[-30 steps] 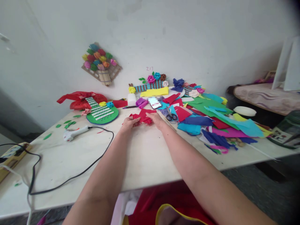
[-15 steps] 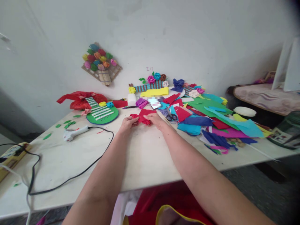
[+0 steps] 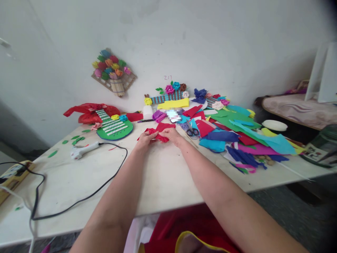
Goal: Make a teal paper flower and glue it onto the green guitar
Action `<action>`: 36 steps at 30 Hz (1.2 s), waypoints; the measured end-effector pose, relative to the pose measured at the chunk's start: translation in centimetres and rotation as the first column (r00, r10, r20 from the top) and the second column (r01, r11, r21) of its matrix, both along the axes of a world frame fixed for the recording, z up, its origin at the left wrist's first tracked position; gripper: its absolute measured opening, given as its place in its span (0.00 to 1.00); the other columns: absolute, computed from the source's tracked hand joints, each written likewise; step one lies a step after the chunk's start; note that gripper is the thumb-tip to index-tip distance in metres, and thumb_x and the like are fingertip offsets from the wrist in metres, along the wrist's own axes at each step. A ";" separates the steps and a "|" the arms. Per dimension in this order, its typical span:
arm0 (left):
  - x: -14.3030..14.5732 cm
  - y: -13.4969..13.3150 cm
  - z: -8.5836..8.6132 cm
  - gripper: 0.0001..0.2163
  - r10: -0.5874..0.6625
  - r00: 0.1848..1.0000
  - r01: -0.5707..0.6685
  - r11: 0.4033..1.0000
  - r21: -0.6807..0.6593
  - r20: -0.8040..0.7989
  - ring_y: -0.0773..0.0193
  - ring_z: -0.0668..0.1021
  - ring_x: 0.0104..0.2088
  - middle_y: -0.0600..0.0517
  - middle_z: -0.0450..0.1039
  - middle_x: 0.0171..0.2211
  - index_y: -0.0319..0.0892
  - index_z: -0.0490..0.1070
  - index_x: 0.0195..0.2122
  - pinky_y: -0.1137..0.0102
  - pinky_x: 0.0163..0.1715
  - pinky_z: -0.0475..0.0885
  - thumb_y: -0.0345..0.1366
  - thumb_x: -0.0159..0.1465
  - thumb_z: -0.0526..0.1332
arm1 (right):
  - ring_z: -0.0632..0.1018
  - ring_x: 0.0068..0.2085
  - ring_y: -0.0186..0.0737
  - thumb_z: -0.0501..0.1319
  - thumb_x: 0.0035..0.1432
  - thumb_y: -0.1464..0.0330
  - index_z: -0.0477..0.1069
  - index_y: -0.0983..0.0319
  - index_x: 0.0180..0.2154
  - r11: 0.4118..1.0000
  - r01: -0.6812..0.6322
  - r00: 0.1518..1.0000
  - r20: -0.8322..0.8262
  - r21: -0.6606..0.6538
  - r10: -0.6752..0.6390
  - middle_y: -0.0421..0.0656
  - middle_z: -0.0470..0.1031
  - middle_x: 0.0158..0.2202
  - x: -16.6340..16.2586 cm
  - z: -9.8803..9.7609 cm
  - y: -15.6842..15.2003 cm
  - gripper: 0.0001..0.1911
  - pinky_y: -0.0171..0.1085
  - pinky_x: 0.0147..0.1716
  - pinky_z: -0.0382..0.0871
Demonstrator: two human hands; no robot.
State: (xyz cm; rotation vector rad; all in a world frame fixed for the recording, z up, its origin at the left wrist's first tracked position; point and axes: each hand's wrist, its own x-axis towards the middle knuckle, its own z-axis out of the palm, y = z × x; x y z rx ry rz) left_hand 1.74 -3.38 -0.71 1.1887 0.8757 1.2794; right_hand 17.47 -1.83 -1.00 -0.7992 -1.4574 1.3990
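Red crepe paper (image 3: 165, 127) is crumpled between my two hands over the middle of the table. My left hand (image 3: 145, 139) pinches its left part, where a red corner sticks out past the fingers. With thumb and fingers pressed together, my right hand (image 3: 172, 135) grips the paper close beside the left fingertips. Some of the paper is hidden behind the fingers. Just beyond lie a phone (image 3: 173, 116) with a lit screen and a bunched purple paper (image 3: 158, 116). Scissors (image 3: 192, 131) with dark handles rest to the right of my right hand.
On the left are a white glue gun (image 3: 83, 150), its black cord (image 3: 96, 194), a power strip (image 3: 13, 177) and a green guitar-shaped craft (image 3: 116, 127). Coloured paper sheets (image 3: 223, 136) pile up on the right, near a dark green jar (image 3: 325, 147). Paper-flower crafts (image 3: 168, 96) stand against the wall.
My right hand has shifted slightly left, so the fingertips of both hands are closer together. More red paper now shows to the left of my left fingers.
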 end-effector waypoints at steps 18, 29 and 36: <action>0.8 -0.5 0.3 0.13 0.018 0.999 -0.018 1.000 0.006 0.027 0.67 0.73 0.19 0.52 0.73 0.21 0.37 0.73 0.25 0.70 0.22 0.69 0.40 0.43 0.71 | 0.74 0.18 0.34 0.65 0.46 0.70 0.67 0.66 0.22 0.995 -0.059 0.995 0.079 -0.081 0.066 0.42 0.74 0.17 -0.2 0.8 -1.0 0.09 0.32 0.21 0.69; 0.8 -0.1 -0.2 0.13 0.001 0.999 -0.001 1.000 0.004 0.036 0.65 0.74 0.20 0.49 0.75 0.25 0.37 0.75 0.26 0.71 0.19 0.68 0.39 0.44 0.71 | 0.74 0.18 0.35 0.66 0.44 0.67 0.70 0.67 0.23 0.991 -0.108 0.991 0.066 -0.083 0.114 0.43 0.74 0.17 -0.3 0.6 -0.9 0.10 0.33 0.21 0.70; 1.2 -0.5 0.4 0.13 0.045 0.996 -0.043 0.999 -0.026 0.072 0.67 0.71 0.16 0.52 0.73 0.21 0.37 0.72 0.25 0.71 0.17 0.67 0.40 0.42 0.70 | 0.74 0.18 0.34 0.65 0.46 0.68 0.70 0.67 0.24 0.988 -0.109 0.990 0.080 -0.106 0.118 0.43 0.75 0.17 -0.5 0.8 -1.0 0.08 0.33 0.22 0.71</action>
